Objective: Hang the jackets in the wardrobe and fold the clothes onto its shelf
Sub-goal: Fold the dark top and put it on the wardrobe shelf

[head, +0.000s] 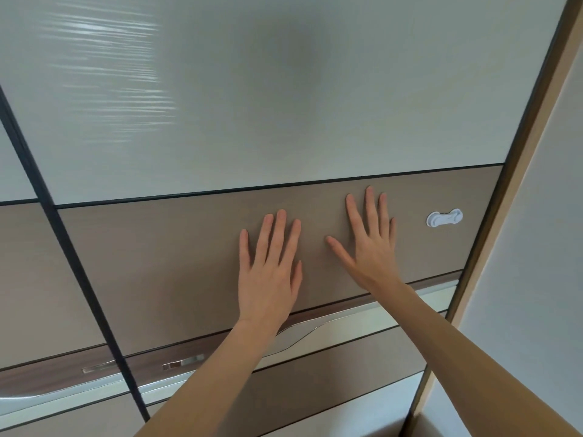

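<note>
Both my hands flat on the wardrobe's sliding door, on its taupe-brown matte wood-grain band (176, 266). Left hand (268, 279): fingers straight and slightly spread, palm against the panel, gripping nothing. Right hand (372, 247): same, fingers splayed, thumb out to the left, holding nothing. Hands sit side by side, apart, right one a bit higher up the band.

Small white plastic child-safety latch (444, 217) is stuck on the same band, just right of my right hand, not touching it.

Above the band: glossy pale grey-white door panel (284, 105), closed, with a light reflection top left. Thin black vertical frame strip (63, 238) splits this door from the next one on the left. Below my wrists runs a dark walnut trim strip with a silver recessed pull (183, 362). Light wood wardrobe side frame (517, 197) on the right edge.

No jackets or clothes in view.
</note>
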`<state>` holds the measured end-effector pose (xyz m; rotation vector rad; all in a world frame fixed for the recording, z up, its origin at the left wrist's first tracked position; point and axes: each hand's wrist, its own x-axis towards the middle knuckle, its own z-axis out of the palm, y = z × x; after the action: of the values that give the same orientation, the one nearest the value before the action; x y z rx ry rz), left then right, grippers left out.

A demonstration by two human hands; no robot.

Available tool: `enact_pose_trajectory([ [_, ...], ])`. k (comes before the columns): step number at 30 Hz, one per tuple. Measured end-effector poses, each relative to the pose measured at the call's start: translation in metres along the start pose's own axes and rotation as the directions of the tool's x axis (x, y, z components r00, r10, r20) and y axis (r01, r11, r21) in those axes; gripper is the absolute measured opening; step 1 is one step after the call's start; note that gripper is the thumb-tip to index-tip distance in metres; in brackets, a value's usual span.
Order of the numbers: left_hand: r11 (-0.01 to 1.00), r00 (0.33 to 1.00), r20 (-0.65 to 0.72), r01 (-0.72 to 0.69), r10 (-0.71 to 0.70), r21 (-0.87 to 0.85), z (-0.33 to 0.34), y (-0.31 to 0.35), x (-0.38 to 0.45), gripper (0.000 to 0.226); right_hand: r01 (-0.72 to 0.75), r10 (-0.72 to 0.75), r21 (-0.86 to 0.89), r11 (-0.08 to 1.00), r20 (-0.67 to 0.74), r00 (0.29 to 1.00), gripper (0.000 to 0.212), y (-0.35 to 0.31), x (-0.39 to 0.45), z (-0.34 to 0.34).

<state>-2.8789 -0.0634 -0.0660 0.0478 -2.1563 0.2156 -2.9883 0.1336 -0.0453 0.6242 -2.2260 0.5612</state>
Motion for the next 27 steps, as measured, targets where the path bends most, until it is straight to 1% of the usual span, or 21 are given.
enact_pose_trajectory([
  [4, 1.000, 1.000, 0.019, -0.005, 0.005, -0.010, 0.002, 0.012, 0.004, 0.076, -0.022, 0.022, 0.007, 1.000, 0.015, 1.000, 0.086, 0.009, 0.000, -0.005],
  [8, 0.999, 0.999, 0.040, 0.028, -0.027, -0.018, 0.001, 0.018, 0.004, 0.077, -0.015, 0.014, 0.029, 0.999, 0.031, 0.999, 0.085, 0.010, -0.001, -0.008],
  [12, 1.000, 0.997, 0.072, 0.010, -0.010, 0.000, -0.002, 0.017, 0.005, 0.079, -0.031, 0.029, 0.046, 0.998, 0.051, 0.998, 0.084, 0.009, -0.001, -0.010],
  [16, 1.000, 0.996, 0.087, 0.011, -0.011, -0.006, -0.011, 0.021, 0.006, 0.076, -0.026, 0.025, 0.014, 1.000, 0.091, 0.996, 0.082, 0.009, -0.002, -0.020],
  [21, 0.996, 0.998, 0.065, 0.015, -0.009, -0.092, -0.032, 0.022, 0.012, 0.067, -0.034, 0.042, -0.086, 0.996, 0.091, 0.995, 0.076, -0.002, -0.011, -0.042],
  [25, 0.974, 0.996, 0.074, 0.063, -0.047, -0.217, -0.057, 0.014, 0.007, 0.060, -0.008, 0.013, -0.135, 0.991, 0.035, 0.999, 0.069, -0.027, -0.038, -0.068],
  [27, 0.964, 0.995, 0.087, 0.063, -0.042, -0.258, -0.074, 0.008, -0.003, 0.059, -0.033, 0.034, -0.152, 0.988, 0.006, 0.999, 0.067, -0.044, -0.057, -0.080],
])
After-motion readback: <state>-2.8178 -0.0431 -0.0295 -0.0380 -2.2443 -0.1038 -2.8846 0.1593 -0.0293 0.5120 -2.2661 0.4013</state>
